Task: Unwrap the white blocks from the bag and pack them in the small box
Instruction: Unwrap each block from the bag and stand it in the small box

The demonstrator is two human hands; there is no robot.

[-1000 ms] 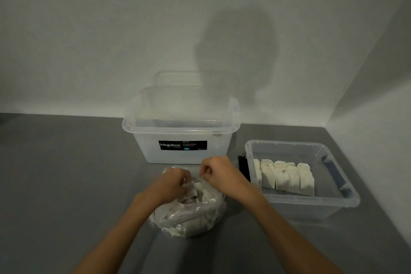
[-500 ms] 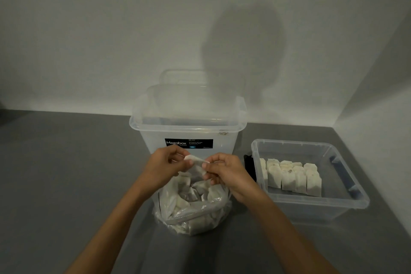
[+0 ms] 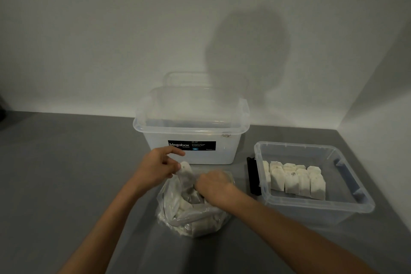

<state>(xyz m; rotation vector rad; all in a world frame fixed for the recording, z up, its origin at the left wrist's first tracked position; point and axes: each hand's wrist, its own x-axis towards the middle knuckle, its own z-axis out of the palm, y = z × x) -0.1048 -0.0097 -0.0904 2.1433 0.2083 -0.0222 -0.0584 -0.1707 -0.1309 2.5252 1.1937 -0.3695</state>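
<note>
A clear plastic bag [image 3: 193, 218] full of wrapped white blocks sits on the grey table in front of me. My left hand [image 3: 155, 168] pinches the top of one wrapped white block [image 3: 186, 174] held upright over the bag's mouth. My right hand [image 3: 213, 186] grips the lower end of the same block, its fingers curled and partly inside the bag. The small clear box [image 3: 347, 201] stands to the right and holds a row of several unwrapped white blocks [image 3: 295, 179] standing along its middle.
A large clear lidded tub [image 3: 191, 127] with a black Megabox label stands just behind the bag. A black object [image 3: 252, 176] leans against the small box's left wall. White walls close the back and right side.
Both hands rose from the bag's mouth with one wrapped block. The right hand has now dropped to the block's lower end while the left keeps its top.
</note>
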